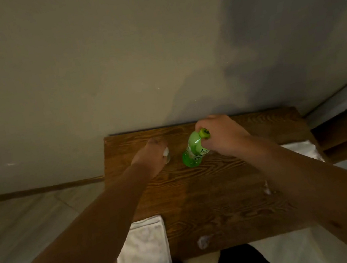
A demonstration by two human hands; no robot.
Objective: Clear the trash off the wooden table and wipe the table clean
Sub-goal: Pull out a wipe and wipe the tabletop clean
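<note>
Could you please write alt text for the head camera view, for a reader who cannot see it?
Seen from above, a person's right hand grips the neck of a green bottle on a wooden table, while the left hand closes on something small and white. A white cloth lies at the near left corner.

left hand (pixel 153 155) hides small obj, cloth (pixel 145 247) part-hidden

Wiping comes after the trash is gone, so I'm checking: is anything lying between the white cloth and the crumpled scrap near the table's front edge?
Nothing visible lies between them: bare wood separates the white cloth at the table's front-left corner from the crumpled scrap.
</note>
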